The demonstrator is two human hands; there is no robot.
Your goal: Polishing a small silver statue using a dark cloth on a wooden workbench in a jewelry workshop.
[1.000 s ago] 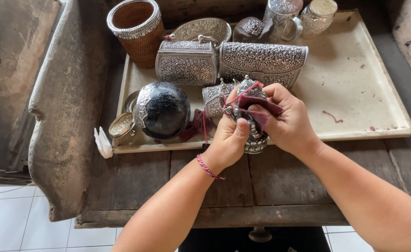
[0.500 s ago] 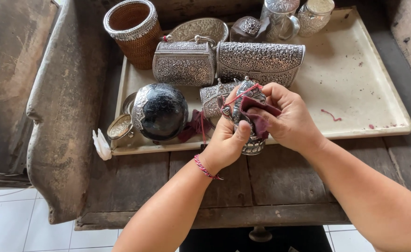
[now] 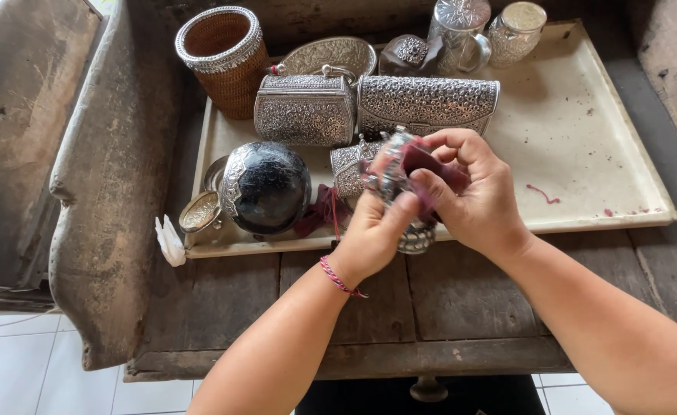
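Observation:
Both hands meet over the front edge of a cream tray [image 3: 584,154]. My left hand [image 3: 373,234] grips a small embossed silver piece [image 3: 415,238], thumb up along its side. My right hand [image 3: 473,196] pinches a dark red cloth [image 3: 419,157] against the top of that silver piece. A pink beaded bracelet [image 3: 338,278] circles my left wrist. Most of the silver piece is hidden by my fingers.
On the tray stand a black sphere with silver bands [image 3: 265,188], two embossed silver boxes [image 3: 304,111] [image 3: 427,104], a woven cup with silver rim [image 3: 223,58], a silver dish [image 3: 327,55], lidded jars [image 3: 515,31] and a small bowl [image 3: 200,211]. Worn wooden table [image 3: 461,300]; wooden trough at left [image 3: 108,192].
My hands have shifted slightly around the silver piece; the right hand has worked the red cloth a little over its top. Everything on the tray stays in place.

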